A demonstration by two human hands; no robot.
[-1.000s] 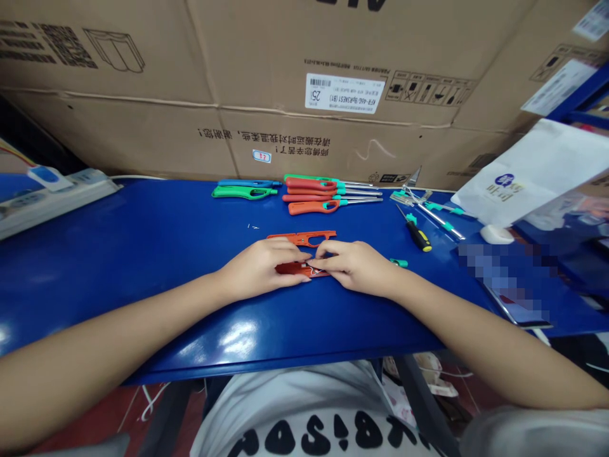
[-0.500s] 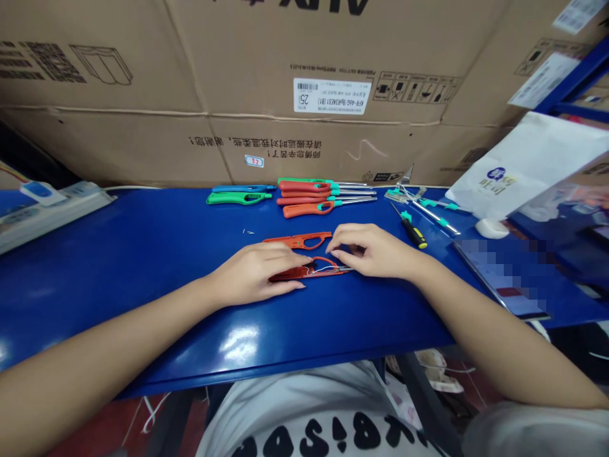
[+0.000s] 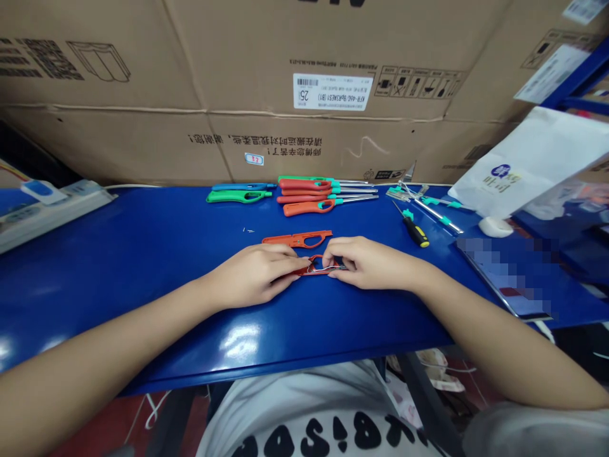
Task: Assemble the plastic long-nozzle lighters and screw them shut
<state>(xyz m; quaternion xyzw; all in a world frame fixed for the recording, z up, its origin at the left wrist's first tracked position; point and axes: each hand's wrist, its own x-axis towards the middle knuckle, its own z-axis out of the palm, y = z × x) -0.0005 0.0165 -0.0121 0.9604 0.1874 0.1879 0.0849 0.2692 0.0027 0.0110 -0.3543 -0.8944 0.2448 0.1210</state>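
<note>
An orange lighter casing half point(image 3: 316, 269), with a thin white wire and small parts inside, lies on the blue table between my hands. My left hand point(image 3: 259, 271) is closed around its left end, hiding much of it. The thumb and fingers of my right hand point(image 3: 364, 263) pinch at its right end, around the wire and the metal piece; exactly what they grip is partly hidden. Just beyond my fingers lies the other orange casing half point(image 3: 301, 240), apart from both hands. Tiny screws point(image 3: 249, 230) rest farther back on the left.
Behind are several assembled lighters point(image 3: 309, 208), green and blue handles point(image 3: 240, 196), and metal tubes with teal pieces point(image 3: 435, 216). A screwdriver point(image 3: 415, 231), a tablet-like device point(image 3: 504, 279) and a white paper bag point(image 3: 518, 165) are at right. A power strip point(image 3: 57, 206) sits left; a cardboard box point(image 3: 247, 57) stands behind.
My right hand has lowered onto the right end of the casing half, its fingers now closed there. My left fingers have drawn closer around the left end.
</note>
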